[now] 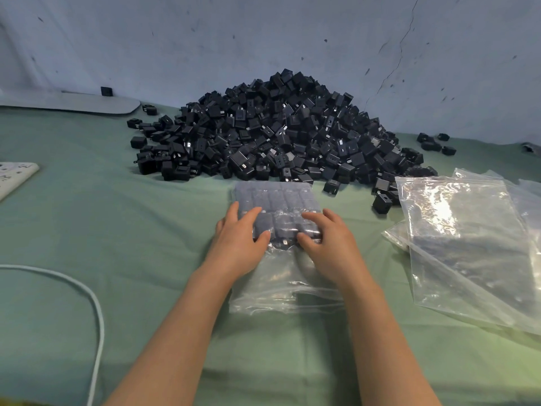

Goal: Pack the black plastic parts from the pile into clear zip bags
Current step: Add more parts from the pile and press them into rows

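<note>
Two bare hands lie side by side at the centre, a small gap between them. The left hand (238, 240) and right hand (332, 244) each grip the near end of a filled zip bag (273, 200). Curled fingers sit on top of it and the thumbs press its near side through the plastic. Black parts lie in neat rows inside the bag. Its loose, unfilled end trails toward 6 o'clock between the forearms.

The bag rests on a green cloth (131, 230). At 12 o'clock, just beyond the bag, stands the big pile of black plastic parts (278, 127), heaped against a pale blue wall (205, 39). At 3 o'clock a stack of empty zip bags (462, 230) lies flat, with a few stray parts between it and the pile. At 8 o'clock a white cable (96, 306) curves across the cloth. At 11 o'clock, well apart, lies a flat grey panel (87, 104).
</note>
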The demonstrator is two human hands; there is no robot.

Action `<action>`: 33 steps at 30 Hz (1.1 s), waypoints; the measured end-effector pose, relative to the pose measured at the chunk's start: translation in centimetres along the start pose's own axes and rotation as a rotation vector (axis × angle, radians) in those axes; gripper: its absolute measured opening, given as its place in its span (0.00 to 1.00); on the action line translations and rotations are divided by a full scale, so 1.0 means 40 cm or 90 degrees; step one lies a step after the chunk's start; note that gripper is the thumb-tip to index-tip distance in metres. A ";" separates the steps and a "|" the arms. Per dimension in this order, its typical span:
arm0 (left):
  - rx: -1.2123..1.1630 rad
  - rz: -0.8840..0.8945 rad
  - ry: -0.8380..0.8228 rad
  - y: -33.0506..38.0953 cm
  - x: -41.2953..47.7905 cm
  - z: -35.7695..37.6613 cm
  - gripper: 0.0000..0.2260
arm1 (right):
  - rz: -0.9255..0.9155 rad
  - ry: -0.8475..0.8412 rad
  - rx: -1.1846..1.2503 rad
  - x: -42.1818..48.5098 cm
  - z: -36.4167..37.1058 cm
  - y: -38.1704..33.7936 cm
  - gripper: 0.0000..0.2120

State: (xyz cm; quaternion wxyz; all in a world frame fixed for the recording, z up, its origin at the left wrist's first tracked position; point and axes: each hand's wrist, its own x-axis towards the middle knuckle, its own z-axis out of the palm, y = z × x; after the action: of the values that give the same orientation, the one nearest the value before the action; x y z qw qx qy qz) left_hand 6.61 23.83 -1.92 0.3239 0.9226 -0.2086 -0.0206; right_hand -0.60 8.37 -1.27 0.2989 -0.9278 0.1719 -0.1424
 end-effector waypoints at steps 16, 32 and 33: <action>-0.138 -0.017 0.062 0.029 0.215 -0.042 0.18 | 0.055 -0.029 -0.132 0.281 0.068 -0.106 0.21; -0.394 -0.090 0.091 0.014 0.257 -0.041 0.13 | 0.162 -0.025 -0.231 0.429 0.125 -0.104 0.15; -0.400 -0.092 0.091 0.016 0.253 -0.040 0.13 | 0.153 -0.023 -0.235 0.425 0.130 -0.103 0.15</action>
State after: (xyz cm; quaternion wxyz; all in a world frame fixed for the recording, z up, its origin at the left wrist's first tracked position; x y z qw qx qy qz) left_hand 15.89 20.29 0.72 0.6039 0.7893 -0.1029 -0.0419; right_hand 17.57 7.28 -0.09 0.1417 -0.9421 0.2989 -0.0548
